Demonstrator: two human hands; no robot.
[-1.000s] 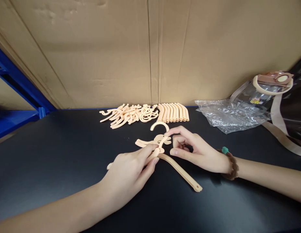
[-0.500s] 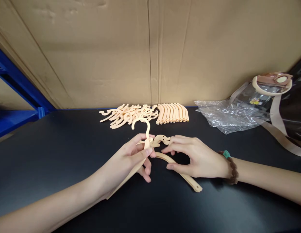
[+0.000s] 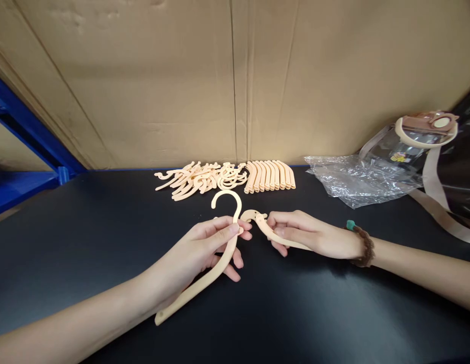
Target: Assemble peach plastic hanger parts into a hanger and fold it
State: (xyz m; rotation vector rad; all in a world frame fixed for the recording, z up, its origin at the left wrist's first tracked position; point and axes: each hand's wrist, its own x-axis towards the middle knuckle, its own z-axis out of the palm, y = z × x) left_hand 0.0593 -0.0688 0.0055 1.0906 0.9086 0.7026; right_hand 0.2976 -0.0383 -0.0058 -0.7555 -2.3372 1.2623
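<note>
My left hand [image 3: 204, 247] is closed on a beige folding clothes hanger part; its curved hook [image 3: 239, 205] rises above the fingertips. From that grip a long hanger arm [image 3: 200, 285] slants down to the lower left, past the palm. In my right hand [image 3: 309, 233], thumb and fingers grip a second curved hanger arm [image 3: 266, 229], whose far end is partly hidden by the palm. At its left end shows a small arched piece [image 3: 247, 215] with a hole; whether the two are joined I cannot tell. A small gap separates the hands.
Behind the hands lies a loose pile of beige hanger parts [image 3: 193, 182], beside a neat row of curved hanger arms [image 3: 271, 177]. Crumpled clear plastic bags [image 3: 341, 179] and a strapped clear bottle [image 3: 417, 144] stand at the right. Cardboard [image 3: 144, 91] backs the black table [image 3: 87, 227].
My right hand has closed on the curved arm, which was lying slanted under its fingers, and turned it. In my left hand the hook and arm have rotated, the hook showing wider.
</note>
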